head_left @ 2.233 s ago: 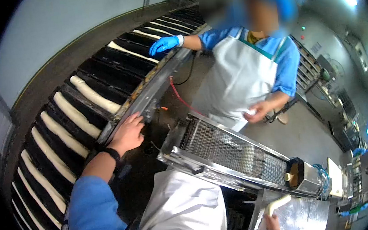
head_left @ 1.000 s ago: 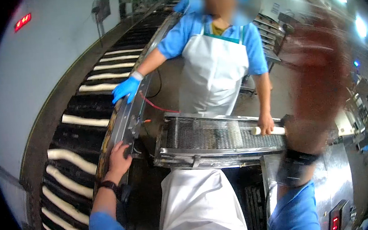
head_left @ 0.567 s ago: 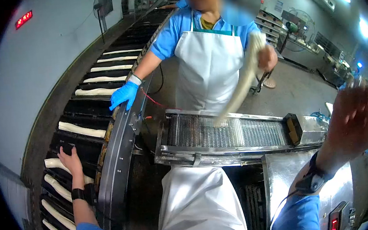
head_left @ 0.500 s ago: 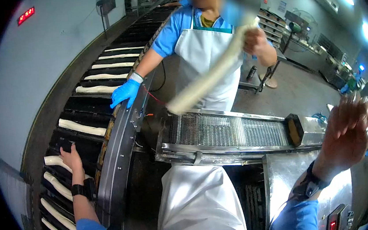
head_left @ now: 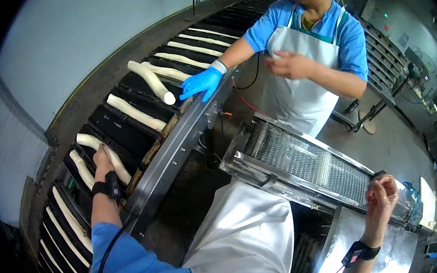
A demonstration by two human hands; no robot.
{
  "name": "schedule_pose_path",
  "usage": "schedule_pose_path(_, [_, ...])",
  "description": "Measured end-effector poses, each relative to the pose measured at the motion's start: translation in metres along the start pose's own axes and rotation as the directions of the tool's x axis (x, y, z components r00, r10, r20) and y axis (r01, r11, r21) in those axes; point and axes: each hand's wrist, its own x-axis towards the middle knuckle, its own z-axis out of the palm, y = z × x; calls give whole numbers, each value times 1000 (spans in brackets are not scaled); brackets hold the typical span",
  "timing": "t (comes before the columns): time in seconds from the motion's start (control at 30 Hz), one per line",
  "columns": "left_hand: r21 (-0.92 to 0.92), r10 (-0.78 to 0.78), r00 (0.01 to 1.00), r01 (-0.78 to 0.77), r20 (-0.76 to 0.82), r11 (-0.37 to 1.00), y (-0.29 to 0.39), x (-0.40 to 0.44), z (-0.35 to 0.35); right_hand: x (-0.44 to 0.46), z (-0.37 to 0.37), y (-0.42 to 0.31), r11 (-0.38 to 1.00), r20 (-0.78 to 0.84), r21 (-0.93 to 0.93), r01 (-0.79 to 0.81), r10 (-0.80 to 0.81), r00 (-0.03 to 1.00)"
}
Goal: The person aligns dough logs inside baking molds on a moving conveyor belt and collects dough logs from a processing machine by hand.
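Observation:
My left hand [head_left: 101, 157] is over the black moulds on the left. Its fingers are closed around the edge of a pale dough strip [head_left: 119, 169], and the fingertips are partly hidden. Just beside it, another dough strip [head_left: 81, 167] lies in a neighbouring mould. My right hand [head_left: 382, 194] is raised near the far end of the mesh conveyor [head_left: 299, 155]. Its fingers are loosely curled and a little apart, with nothing in them. A thicker dough roll [head_left: 151, 82] is slanted across the moulds further up, partly over another strip.
Opposite me stands a co-worker in a white apron [head_left: 298, 86]. Their blue-gloved hand [head_left: 200, 84] rests by the metal rail [head_left: 172, 151]; their bare hand [head_left: 289, 65] is in the air. Several more strips lie in the black mould line. A steel surface [head_left: 382, 249] is under my right arm.
My view has turned left. The dough roll the co-worker held is now at the moulds, out of their hand. My left hand has closed on a strip; my right hand has lowered.

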Motion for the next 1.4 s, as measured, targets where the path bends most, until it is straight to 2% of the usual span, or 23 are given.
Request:
schedule_pose_path(0.07, [-178,93,994,-80,64,981,22,-70,-6,3,10,12,998,18,10,-69,69,997])
schedule_pose_path(0.13, [45,196,976,-200,91,979,-7,-40,-15,9,16,24,994,50,16,-104,103,993])
schedule_pose_path(0.17, [-179,155,988,-153,-1,972,-8,-52,0,14,18,31,992,50,24,-122,121,991])
schedule_pose_path(0.2, [-41,266,964,-265,28,964,-9,-71,-1,15,20,37,989,49,35,-143,141,989])
schedule_pose_path(0.27, [309,168,982,-132,-92,942,-60,-12,-11,15,24,54,983,52,-19,-185,185,981])
schedule_pose_path(0.4, [298,131,990,-112,-45,948,-68,-29,-27,20,19,82,975,68,-5,-223,223,973])
schedule_pose_path(0.5, [289,128,992,-121,-4,950,-64,-46,-36,31,9,100,959,-17,-21,-282,282,959])
schedule_pose_path(0.63, [296,136,990,-142,40,944,-72,-49,-60,71,-37,90,996,-165,84,-8,22,986])
schedule_pose_path(0.73, [328,152,983,-177,99,928,-85,-47,-88,97,-73,52,981,-326,97,167,-127,937])
schedule_pose_path(0.8, [358,151,981,-185,121,915,-92,-50,-103,110,-81,24,962,-353,46,269,-237,905])
schedule_pose_path(0.93, [250,12,996,10,-85,968,-53,-95,-79,132,-96,13,953,-365,2,301,-280,888])
schedule_pose_path(0.97, [243,61,998,-63,17,968,-78,-69,-99,137,-91,16,947,-348,-2,321,-301,888])
schedule_pose_path(1.0, [247,56,998,-59,22,967,-97,-48,-129,138,-85,24,968,-358,-67,243,-250,899])
schedule_pose_path(1.03, [372,191,943,-286,271,883,-114,-32,-157,140,-80,36,983,-342,-89,159,-180,922])
schedule_pose_path(1.1, [463,172,876,-393,450,794,-91,-52,-142,143,-77,85,976,-246,-215,-21,-33,969])
schedule_pose_path(1.13, [487,159,830,-456,534,745,-77,-66,-133,148,-77,121,945,-168,-316,-88,36,985])
schedule_pose_path(1.17, [368,119,926,-258,359,893,-68,-68,-113,153,-87,169,829,-92,-514,-221,203,975])
schedule_pose_path(1.2, [203,18,983,-56,185,978,-64,-68,-105,148,-100,224,760,96,-647,-58,156,983])
schedule_pose_path(1.23, [194,14,981,-52,195,980,-69,-58,-106,127,-63,212,403,56,-912,-79,311,949])
schedule_pose_path(1.27, [144,72,977,-102,201,984,-78,-41,-112,120,-100,279,315,202,-942,113,264,943])
schedule_pose_path(1.3, [99,127,971,-149,202,984,-91,-18,-128,115,-86,280,113,138,-989,94,486,863])
schedule_pose_path(1.33, [56,184,963,-198,199,979,-103,4,-145,109,-72,281,-82,66,-983,165,680,731])
schedule_pose_path(1.4, [-59,252,957,-246,144,968,-108,24,-158,79,-36,233,3,111,-992,123,457,882])
